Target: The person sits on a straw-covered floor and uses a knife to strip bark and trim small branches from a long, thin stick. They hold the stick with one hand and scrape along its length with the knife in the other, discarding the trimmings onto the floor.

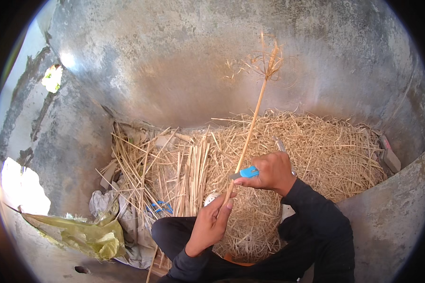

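Observation:
My left hand (209, 225) is closed round the lower end of a long, pale dry stalk (251, 128). The stalk slants up and away to the right, and thin curled strands fan out near its far tip. In my right hand (272, 172) is a blue utility knife (248, 172). Its blade lies against the stalk just above my left hand. My right thumb presses close to the stalk there. Part of the knife's handle is hidden inside my right fist.
Straw-like shavings (311, 146) cover the floor ahead and to the right. Cut stalks (193, 165) lie in a pile at left, near blue scissor-like handles (161, 206). A yellowish plastic sack (80, 231) is at lower left. A grey wall (189, 61) rises behind; a block (389, 154) stands at right.

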`<state>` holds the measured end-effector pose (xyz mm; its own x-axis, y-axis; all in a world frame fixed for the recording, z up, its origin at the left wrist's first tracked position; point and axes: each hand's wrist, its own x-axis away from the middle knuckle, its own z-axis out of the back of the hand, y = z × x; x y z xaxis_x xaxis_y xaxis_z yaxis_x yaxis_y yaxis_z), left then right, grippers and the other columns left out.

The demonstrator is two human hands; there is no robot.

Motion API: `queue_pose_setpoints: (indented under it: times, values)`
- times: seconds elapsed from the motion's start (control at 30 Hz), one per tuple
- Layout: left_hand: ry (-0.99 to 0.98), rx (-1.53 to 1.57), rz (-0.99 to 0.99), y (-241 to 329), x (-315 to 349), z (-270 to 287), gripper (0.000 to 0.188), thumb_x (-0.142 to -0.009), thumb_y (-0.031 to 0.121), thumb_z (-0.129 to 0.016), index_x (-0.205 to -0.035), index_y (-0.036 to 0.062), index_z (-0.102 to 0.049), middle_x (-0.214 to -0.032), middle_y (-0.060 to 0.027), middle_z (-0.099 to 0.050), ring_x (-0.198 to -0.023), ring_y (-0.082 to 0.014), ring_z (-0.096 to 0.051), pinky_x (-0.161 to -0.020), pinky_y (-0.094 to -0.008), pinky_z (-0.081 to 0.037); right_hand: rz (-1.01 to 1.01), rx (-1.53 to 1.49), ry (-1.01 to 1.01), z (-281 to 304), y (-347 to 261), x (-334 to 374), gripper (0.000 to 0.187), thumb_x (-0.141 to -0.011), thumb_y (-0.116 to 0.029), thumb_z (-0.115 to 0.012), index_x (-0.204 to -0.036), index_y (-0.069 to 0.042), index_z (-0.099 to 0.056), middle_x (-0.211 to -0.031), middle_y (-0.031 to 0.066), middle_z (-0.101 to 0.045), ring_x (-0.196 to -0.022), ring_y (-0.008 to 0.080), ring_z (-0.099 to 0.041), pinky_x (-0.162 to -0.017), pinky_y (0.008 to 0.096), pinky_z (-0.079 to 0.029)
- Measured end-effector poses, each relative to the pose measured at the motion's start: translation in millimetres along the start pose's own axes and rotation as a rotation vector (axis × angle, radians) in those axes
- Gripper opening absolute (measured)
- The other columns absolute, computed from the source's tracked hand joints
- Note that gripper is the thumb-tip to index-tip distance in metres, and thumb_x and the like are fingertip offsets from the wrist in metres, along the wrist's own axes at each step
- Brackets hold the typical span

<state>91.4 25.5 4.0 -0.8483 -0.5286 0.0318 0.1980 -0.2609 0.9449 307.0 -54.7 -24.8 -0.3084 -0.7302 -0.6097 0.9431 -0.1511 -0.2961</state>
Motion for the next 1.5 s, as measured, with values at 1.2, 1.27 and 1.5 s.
queue_pose_setpoints:
  times: [1.2, 1.27, 1.5]
  values:
    - [0.020, -0.433, -0.125, 11, 44, 27, 0.030, -0.091, 0.012, -0.059, -0.119, -0.0011, -0.061, -0.063, -0.0214, -0.057, -0.056, -0.0369, -0.062, -0.052, -0.0378, -0.048, -0.078, -0.016, 0.062, -13, 22, 3, 0.075, -0.076, -0.082, -0.051, -0.048, -0.012, -0.058, -0.040, 0.0047, -0.046, -0.034, 0.0216, -0.049, -0.037, 0.0354, -0.038]
    - [0.005, -0.436, -0.118, 14, 40, 27, 0.031, -0.091, 0.012, -0.059, -0.120, -0.0012, -0.061, -0.062, -0.0218, -0.057, -0.056, -0.0369, -0.062, -0.052, -0.0379, -0.048, -0.082, -0.015, 0.081, -15, 21, 0, 0.075, -0.076, -0.082, -0.052, -0.047, -0.013, -0.056, -0.040, 0.0043, -0.047, -0.035, 0.0215, -0.050, -0.037, 0.0354, -0.038]
    - [-0.044, -0.420, -0.075, 19, 43, 33, 0.032, -0.090, 0.010, -0.060, -0.119, -0.0012, -0.062, -0.061, -0.0218, -0.056, -0.054, -0.0362, -0.061, -0.051, -0.0374, -0.047, -0.303, 0.129, 0.064, -7, 68, -9, 0.075, -0.080, -0.080, -0.048, -0.050, -0.012, -0.057, -0.042, 0.0041, -0.049, -0.038, 0.0233, -0.052, -0.038, 0.0362, -0.039]
